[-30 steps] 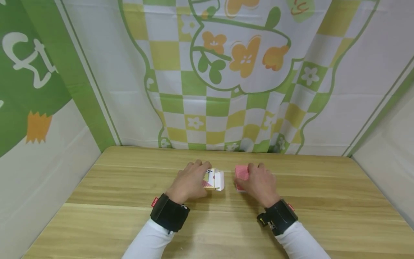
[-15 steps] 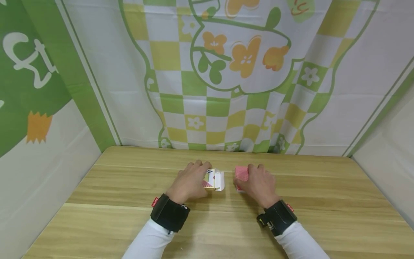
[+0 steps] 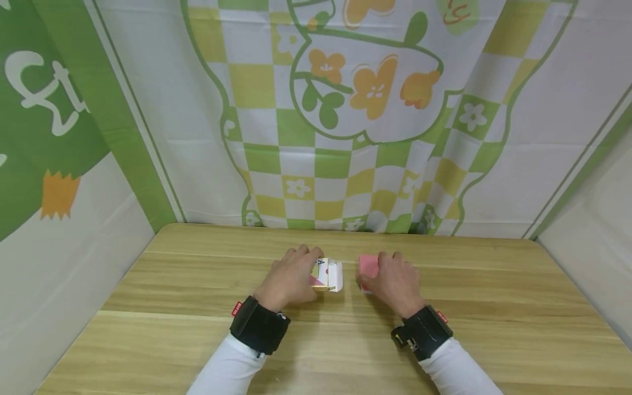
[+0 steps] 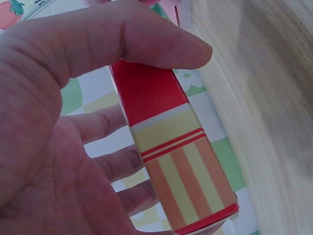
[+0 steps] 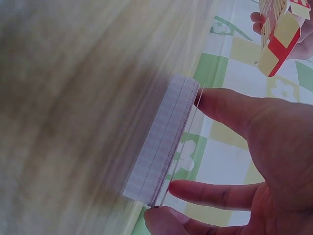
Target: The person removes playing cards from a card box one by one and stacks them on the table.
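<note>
Card box (image 3: 320,273) in the left hand (image 3: 290,278), red-backed deck (image 3: 368,265) in the right hand (image 3: 395,281), side by side at the middle of the wooden table (image 3: 197,296).
At left, a black wristband (image 3: 259,325) and white sleeve (image 3: 224,366) lead to the left hand, which pinches the box between thumb and curled fingers; whether the box touches the table I cannot tell. Its open white flap (image 3: 336,276) points right, toward the deck. Just beyond a narrow gap, the right hand pinches the deck by its near and far edges, thumb on the near one. Behind the table's far edge hangs a green-and-white checked curtain (image 3: 298,159) with orange flowers.
</note>
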Action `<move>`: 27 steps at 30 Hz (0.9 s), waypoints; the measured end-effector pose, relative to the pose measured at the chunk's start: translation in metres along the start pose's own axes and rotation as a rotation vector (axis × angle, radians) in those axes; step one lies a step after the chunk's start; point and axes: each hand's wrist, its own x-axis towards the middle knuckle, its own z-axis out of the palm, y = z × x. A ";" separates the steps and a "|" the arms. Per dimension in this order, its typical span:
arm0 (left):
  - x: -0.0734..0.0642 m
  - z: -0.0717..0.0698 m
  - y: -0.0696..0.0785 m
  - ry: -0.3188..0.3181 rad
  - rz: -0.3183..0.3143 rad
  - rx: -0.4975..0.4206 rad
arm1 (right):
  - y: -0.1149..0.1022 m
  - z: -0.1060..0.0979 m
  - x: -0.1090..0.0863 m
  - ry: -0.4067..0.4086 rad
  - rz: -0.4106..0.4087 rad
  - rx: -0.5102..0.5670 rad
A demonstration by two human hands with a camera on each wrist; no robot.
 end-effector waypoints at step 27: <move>0.000 0.001 0.001 -0.011 -0.017 0.001 | -0.002 0.003 0.000 -0.027 0.025 -0.024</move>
